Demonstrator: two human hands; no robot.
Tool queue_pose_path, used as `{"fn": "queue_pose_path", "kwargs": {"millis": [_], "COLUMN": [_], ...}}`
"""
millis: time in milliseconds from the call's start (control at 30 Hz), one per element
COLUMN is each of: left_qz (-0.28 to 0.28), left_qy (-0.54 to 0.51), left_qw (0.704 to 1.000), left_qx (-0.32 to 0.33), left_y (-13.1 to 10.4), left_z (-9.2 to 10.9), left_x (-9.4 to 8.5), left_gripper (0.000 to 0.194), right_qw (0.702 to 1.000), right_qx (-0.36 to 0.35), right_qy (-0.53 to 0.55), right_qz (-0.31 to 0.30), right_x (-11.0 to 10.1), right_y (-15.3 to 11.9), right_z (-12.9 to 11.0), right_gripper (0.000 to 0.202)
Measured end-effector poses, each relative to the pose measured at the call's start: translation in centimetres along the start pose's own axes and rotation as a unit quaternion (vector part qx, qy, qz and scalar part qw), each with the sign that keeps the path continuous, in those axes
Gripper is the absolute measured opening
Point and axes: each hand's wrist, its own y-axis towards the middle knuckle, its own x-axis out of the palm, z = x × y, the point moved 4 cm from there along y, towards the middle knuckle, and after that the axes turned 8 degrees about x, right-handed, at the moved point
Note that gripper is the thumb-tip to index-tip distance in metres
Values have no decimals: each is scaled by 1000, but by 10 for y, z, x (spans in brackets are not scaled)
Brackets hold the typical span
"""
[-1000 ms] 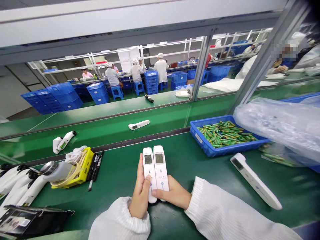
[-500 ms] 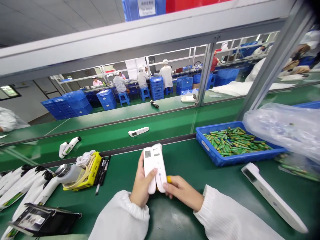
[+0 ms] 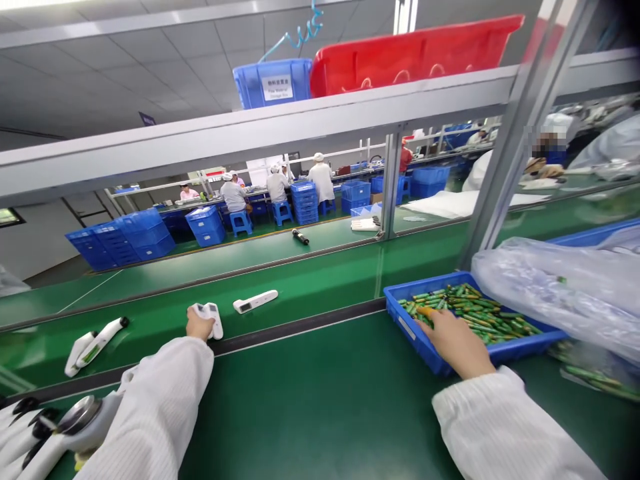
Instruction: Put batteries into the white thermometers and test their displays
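1. The left hand [image 3: 199, 327] holds two white thermometers [image 3: 211, 317] on the belt [image 3: 310, 283] past the table's far edge.
2. The right hand [image 3: 453, 340] digs in the blue tray [image 3: 415, 333] of batteries [image 3: 480, 313]; its grip is hidden.
3. No battery is out yet.

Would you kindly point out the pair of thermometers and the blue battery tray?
pair of thermometers [image 3: 214, 319], head view, upper white bodies.
blue battery tray [image 3: 407, 327], head view, front-left wall.

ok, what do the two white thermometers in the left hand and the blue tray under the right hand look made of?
Thermometers: smooth white moulded plastic by the look, with a slight sheen; held by the left hand over the belt. Tray: rigid blue plastic, matte, with thick moulded walls; the right hand reaches in among green batteries, whose glossy wrappers suggest foil or film.
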Motion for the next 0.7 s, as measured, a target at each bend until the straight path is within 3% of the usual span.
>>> {"fn": "queue_pose_path", "kwargs": {"millis": [167,333,467,600,700], "left_qz": [2,19,26,-75,-139], "left_qy": [37,99,126,114,106], "left_qw": [998,994,991,971,959], "left_qx": [-43,-48,47,197,225], "left_y": [21,26,21,12,7], "left_z": [-26,-41,-26,2,11], "left_x": [4,-1,2,24,32], "left_gripper": [37,38,41,36,33], "right_qw": [997,995,997,997,997], "right_qx": [-30,-40,-38,-32,-16], "right_qy": [12,24,26,29,32], "right_qz": [-69,-87,-66,-62,-64], "right_x": [3,2,0,-2,-2], "right_y": [17,18,17,15,13], "right_z": [-3,-4,-4,-2,0], "right_gripper": [33,31,20,28,37]}}
